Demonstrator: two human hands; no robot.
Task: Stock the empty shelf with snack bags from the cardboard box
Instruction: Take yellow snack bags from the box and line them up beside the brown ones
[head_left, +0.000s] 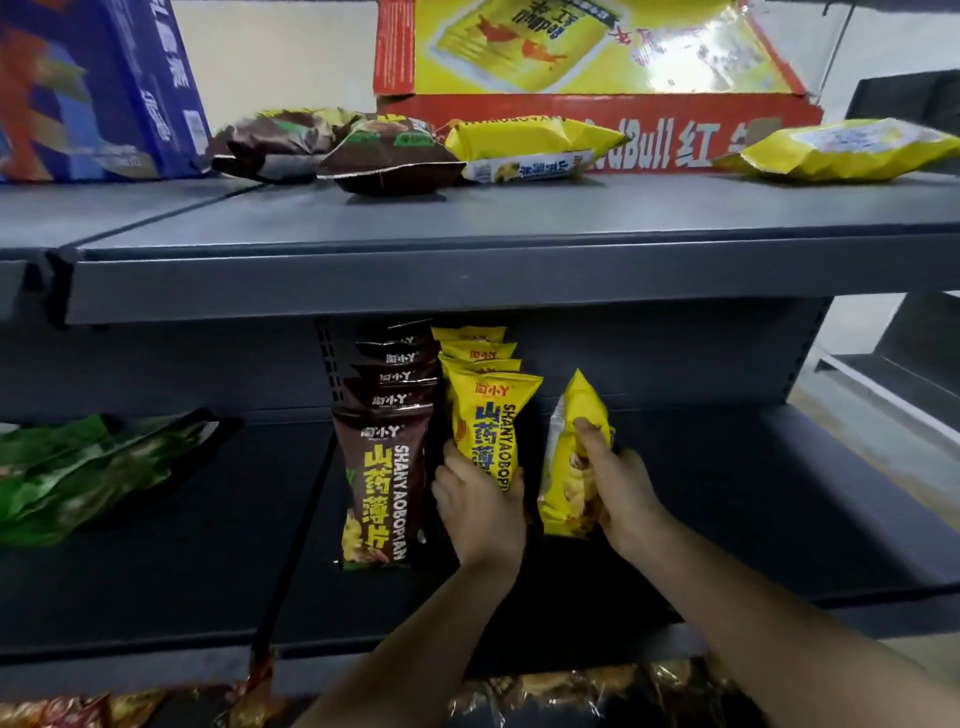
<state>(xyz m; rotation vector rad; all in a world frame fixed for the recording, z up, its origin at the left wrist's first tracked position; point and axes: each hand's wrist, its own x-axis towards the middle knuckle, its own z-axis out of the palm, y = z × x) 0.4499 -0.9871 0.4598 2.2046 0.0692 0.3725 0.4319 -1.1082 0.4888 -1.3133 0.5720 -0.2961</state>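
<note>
Single head-worn wide-angle view, facing shelving head-on, tilted slightly down. Close range: middle shelf (727, 493) fills centre, upper shelf (467, 218) bows across top third. Left hand (480, 499), right hand (623, 493) enter from bottom edge.

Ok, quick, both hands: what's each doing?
Left hand: gripping the front yellow bag of the row.
Right hand: gripping a separate yellow bag.
</note>
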